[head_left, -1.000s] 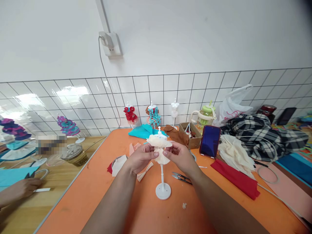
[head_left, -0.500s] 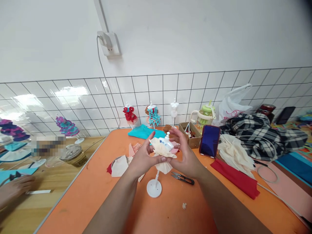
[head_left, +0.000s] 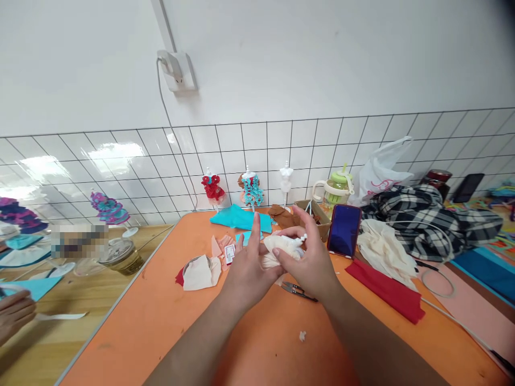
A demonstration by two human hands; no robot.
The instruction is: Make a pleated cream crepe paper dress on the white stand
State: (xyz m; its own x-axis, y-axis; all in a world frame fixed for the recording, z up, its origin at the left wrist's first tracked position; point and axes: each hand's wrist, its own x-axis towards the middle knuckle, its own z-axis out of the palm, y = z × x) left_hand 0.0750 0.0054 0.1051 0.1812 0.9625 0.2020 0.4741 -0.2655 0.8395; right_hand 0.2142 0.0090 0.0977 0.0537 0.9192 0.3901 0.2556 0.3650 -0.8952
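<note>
A small white dress form [head_left: 301,239] wrapped in cream cloth [head_left: 277,251] is tilted over to the right between my two hands. My right hand [head_left: 304,257] grips its upper part, with the thumb pressed on the cloth. My left hand [head_left: 252,262] cups the lower side of the cloth, its index finger pointing up. The stand of the form is hidden behind my hands. Black-handled snips [head_left: 298,291] lie on the orange table [head_left: 277,343] just below my right hand.
Three small dress forms, one in red [head_left: 213,188], stand along the wall. Turquoise cloth [head_left: 231,217], a phone [head_left: 344,230], red cloth [head_left: 384,289] and a cup [head_left: 338,187] surround the work. At far left, another person's hand [head_left: 15,311] holds something white.
The form has tipped from nearly upright towards the right, and its round base is no longer visible. My right hand has closed over the cloth. The other person's hand has shifted left.
</note>
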